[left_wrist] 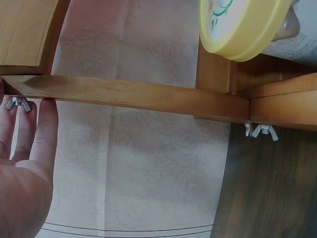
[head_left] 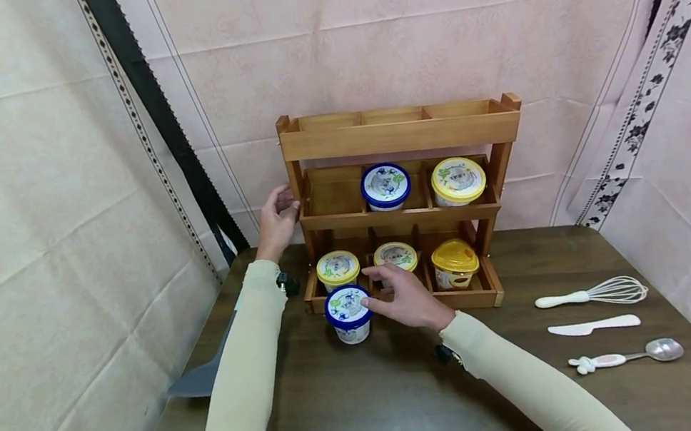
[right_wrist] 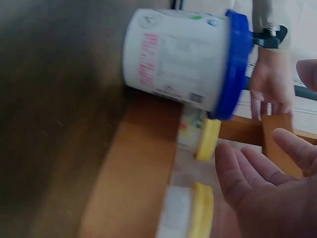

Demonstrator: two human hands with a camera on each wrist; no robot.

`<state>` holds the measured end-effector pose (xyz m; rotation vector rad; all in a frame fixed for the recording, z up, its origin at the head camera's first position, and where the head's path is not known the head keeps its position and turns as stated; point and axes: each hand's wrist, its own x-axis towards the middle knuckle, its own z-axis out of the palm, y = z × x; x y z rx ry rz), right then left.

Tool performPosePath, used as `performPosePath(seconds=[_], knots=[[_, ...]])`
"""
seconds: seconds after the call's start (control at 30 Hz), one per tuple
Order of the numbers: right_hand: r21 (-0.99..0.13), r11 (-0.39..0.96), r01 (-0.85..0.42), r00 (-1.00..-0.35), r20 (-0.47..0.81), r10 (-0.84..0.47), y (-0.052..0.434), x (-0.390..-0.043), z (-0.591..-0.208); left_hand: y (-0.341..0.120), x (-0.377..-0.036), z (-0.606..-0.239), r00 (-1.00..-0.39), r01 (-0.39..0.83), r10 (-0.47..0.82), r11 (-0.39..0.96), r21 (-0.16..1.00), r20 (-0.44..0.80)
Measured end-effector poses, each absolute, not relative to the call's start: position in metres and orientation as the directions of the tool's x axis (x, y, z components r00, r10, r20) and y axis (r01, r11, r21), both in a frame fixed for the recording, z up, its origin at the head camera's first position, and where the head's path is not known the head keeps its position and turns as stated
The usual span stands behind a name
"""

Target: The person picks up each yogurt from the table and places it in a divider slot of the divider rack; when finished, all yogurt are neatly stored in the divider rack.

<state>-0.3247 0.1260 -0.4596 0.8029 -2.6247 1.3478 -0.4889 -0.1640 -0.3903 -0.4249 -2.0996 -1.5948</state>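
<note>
A three-tier wooden rack [head_left: 401,138] stands on the table against the cloth. My left hand [head_left: 277,218] is at its left side; in the left wrist view straight fingers [left_wrist: 45,129] touch the edge of the side post [left_wrist: 133,95] next to a wing nut [left_wrist: 18,103]. In front of the rack's lower left corner, a white tub with a blue lid [head_left: 349,314] stands upright on the table. My right hand [head_left: 409,299] is just right of this tub, its thumb near the lid. The right wrist view shows the fingers [right_wrist: 230,166] spread and apart from the tub.
The middle tier holds a blue-lidded tub [head_left: 386,185] and a yellow-lidded tub [head_left: 458,180]. Several yellow-lidded tubs [head_left: 455,264] sit in the bottom tier. At right lie a whisk [head_left: 595,294], a white knife [head_left: 594,326] and a spoon [head_left: 628,356]. A grey object [head_left: 194,381] is at left.
</note>
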Motion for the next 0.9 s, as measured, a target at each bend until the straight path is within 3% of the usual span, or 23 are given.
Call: performPosePath(seconds=[0.43, 0.9], knots=[[-0.746, 0.483, -0.459, -0.862, 0.243, -0.445, 0.113, -0.325, -0.492, -0.163, -0.486, -0.388, -0.853, 0.491, -0.040, 0.278, 0.826, 0.520], [-0.715, 0.504, -0.485, -0.844, 0.232, -0.483, 0.107, -0.324, -0.500, -0.163, -0.485, -0.388, -0.851, 0.494, -0.039, 0.275, 0.825, 0.523]])
